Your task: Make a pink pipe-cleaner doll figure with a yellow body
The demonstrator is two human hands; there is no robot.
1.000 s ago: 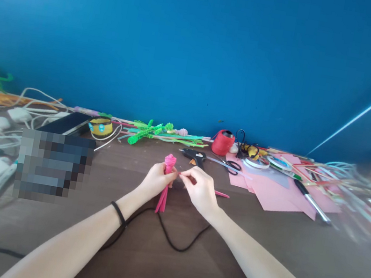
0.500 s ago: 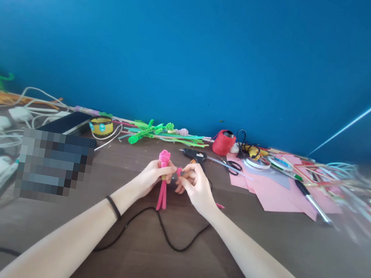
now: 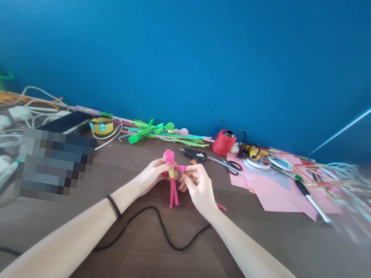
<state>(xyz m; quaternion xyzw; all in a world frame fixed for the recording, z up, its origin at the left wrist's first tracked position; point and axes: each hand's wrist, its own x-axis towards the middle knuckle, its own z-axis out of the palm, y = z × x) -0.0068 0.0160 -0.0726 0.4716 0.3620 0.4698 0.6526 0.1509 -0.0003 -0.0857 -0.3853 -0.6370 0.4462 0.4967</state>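
Observation:
A pink pipe-cleaner figure [image 3: 168,156] with a yellow band round its middle is held just above the table, its pink ends hanging down and slanting right. My left hand [image 3: 152,175] is closed on the figure's left side, below its knobbly head. At the figure's right side, my right hand [image 3: 200,186] pinches a short pink pipe-cleaner piece [image 3: 181,169] that sticks out from just under the head. Whether this piece is joined to the figure I cannot tell. The fingertips of both hands are partly hidden.
Behind my hands lie a black glue gun [image 3: 195,155], scissors [image 3: 233,167], a red thread spool [image 3: 223,142] and green pipe cleaners [image 3: 147,131]. Pink paper sheets [image 3: 278,197] and a marker [image 3: 313,201] are at right. A black cord [image 3: 174,247] crosses in front; white cables and phones lie left.
The figure has tilted, its hanging ends swinging right. The pink piece in my right hand, apart from the figure before, now meets its side below the head.

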